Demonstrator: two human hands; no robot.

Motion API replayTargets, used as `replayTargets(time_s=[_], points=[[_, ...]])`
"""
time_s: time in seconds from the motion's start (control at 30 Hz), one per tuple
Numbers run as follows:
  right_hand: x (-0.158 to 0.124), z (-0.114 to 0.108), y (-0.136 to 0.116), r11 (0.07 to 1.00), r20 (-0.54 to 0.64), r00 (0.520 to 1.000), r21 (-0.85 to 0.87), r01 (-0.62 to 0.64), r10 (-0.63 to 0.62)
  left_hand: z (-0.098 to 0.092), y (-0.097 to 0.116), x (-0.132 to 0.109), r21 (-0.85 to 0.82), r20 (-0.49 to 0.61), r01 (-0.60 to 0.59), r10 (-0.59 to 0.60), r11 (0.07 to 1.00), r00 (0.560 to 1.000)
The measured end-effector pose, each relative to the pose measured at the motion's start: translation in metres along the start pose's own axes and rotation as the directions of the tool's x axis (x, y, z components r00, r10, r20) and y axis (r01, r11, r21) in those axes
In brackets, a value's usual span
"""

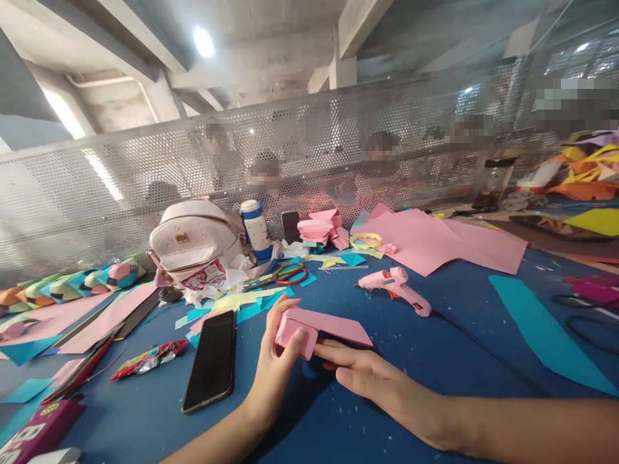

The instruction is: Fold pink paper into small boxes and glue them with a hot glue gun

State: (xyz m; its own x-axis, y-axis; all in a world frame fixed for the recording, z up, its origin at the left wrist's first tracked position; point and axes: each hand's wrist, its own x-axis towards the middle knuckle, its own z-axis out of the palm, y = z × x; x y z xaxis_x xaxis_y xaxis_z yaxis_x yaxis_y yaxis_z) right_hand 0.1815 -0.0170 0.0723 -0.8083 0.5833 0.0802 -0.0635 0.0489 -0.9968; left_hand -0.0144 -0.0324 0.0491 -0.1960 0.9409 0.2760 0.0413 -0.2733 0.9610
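Observation:
A folded pink paper piece [338, 325] is held above the blue table, its long flap pointing right. My left hand [280, 348] grips its left end, thumb on the near face and fingers behind. The fingertips of my right hand [367, 370] touch or lie just under the paper's lower edge; its fingers are stretched out and it does not grip the paper. A pink glue gun [396, 287] lies beyond my right hand. To the left of my left hand lies a black phone [210, 361].
Pink paper sheets [430, 235], red-handled scissors [293, 274], a pink backpack [193, 235] and a bottle [256, 229] stand or lie at the back before a perforated metal screen [309, 154]. A blue paper strip [546, 328] lies right, a snack wrapper [149, 359] left.

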Motion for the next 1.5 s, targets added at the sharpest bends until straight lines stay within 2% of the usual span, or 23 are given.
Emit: replayTargets(time_s=[0.1,0.2,0.37,0.5,0.6,0.73,0.93,1.0,1.1,1.17,1.33,1.5], points=[[0.003,0.011,0.009,0.973,-0.096,0.995,0.232,-0.002,0.025,0.003,-0.001,-0.003,0.062,-0.026,-0.038,0.040,0.997,0.999],[0.004,0.021,0.018,0.914,-0.231,0.966,0.405,-0.013,0.116,0.007,-0.001,-0.005,0.109,-0.006,-0.075,0.076,0.991,0.997],[0.005,0.030,0.018,0.880,-0.286,0.946,0.474,0.003,0.152,0.008,0.002,-0.009,0.179,0.063,-0.122,0.113,0.976,0.992],[0.005,0.029,0.019,0.845,-0.362,0.899,0.534,-0.017,0.247,0.005,0.012,-0.012,0.281,0.084,-0.148,0.129,0.948,0.988],[0.004,0.027,0.017,0.839,-0.371,0.894,0.544,-0.011,0.253,0.002,0.019,-0.013,0.343,0.137,-0.213,0.176,0.915,0.975],[0.005,0.024,0.010,0.868,-0.339,0.910,0.495,-0.045,0.241,-0.001,0.024,-0.013,0.327,0.202,-0.301,0.245,0.896,0.948],[0.004,0.016,0.009,0.899,-0.342,0.901,0.425,-0.103,0.265,-0.003,0.018,-0.016,0.283,0.218,-0.281,0.223,0.917,0.950],[0.001,0.014,0.010,0.896,-0.351,0.884,0.419,-0.146,0.308,-0.003,0.016,-0.018,0.264,0.212,-0.280,0.227,0.923,0.951],[-0.003,0.012,0.011,0.869,-0.394,0.827,0.450,-0.208,0.402,-0.003,0.015,-0.020,0.237,0.212,-0.290,0.241,0.927,0.947],[-0.005,0.012,0.012,0.858,-0.408,0.807,0.465,-0.219,0.427,-0.003,0.016,-0.021,0.234,0.218,-0.299,0.250,0.925,0.943],[-0.002,0.013,0.011,0.864,-0.390,0.817,0.444,-0.236,0.423,-0.003,0.015,-0.021,0.203,0.213,-0.306,0.263,0.930,0.941],[-0.001,0.013,0.009,0.838,-0.387,0.800,0.488,-0.243,0.458,-0.003,0.007,-0.019,0.161,0.228,-0.365,0.325,0.917,0.918]])
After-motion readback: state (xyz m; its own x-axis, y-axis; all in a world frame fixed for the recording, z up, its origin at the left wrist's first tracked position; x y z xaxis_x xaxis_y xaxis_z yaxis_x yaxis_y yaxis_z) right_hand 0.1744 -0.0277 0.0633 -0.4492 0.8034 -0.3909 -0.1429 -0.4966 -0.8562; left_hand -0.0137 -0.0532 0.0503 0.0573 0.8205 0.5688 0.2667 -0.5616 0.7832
